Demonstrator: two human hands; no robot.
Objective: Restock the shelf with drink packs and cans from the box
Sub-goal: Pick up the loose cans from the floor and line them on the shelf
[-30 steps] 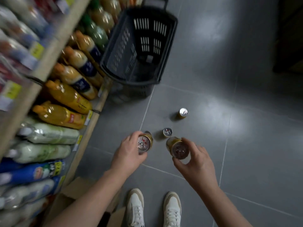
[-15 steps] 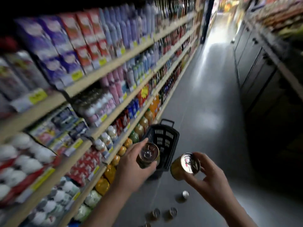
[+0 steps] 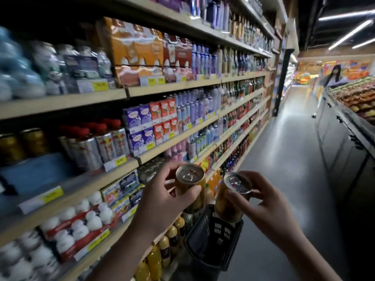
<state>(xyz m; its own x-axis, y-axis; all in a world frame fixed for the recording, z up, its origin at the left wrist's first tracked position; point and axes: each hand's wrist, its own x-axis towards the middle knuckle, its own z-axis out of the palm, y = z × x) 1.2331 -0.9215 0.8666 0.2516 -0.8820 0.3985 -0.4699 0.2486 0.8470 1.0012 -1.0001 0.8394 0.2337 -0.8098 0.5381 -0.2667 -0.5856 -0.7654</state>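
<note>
My left hand (image 3: pixel 162 201) grips a gold can (image 3: pixel 190 185) by its side, silver top tilted toward me. My right hand (image 3: pixel 261 207) holds a second gold can (image 3: pixel 229 199) just to the right of it, fingers around its rim. Both cans hang in the aisle in front of the long wooden shelf (image 3: pixel 121 169), which is packed with bottles, cartons and cans. On the shelf at far left stand gold cans of the same kind (image 3: pixel 22 145) beside silver bottles with red caps (image 3: pixel 97 142). The box is out of view.
A dark plastic shopping basket (image 3: pixel 213 238) sits on the floor below my hands, next to the bottom shelf's orange drink bottles (image 3: pixel 160 252). A dark display counter (image 3: pixel 345 142) lines the aisle's right side. A person (image 3: pixel 332 78) stands far down the aisle.
I have risen from the floor with a can in each hand; the view swung up from the floor cans to the shelves, and both cans now sit higher, level with the middle shelves.
</note>
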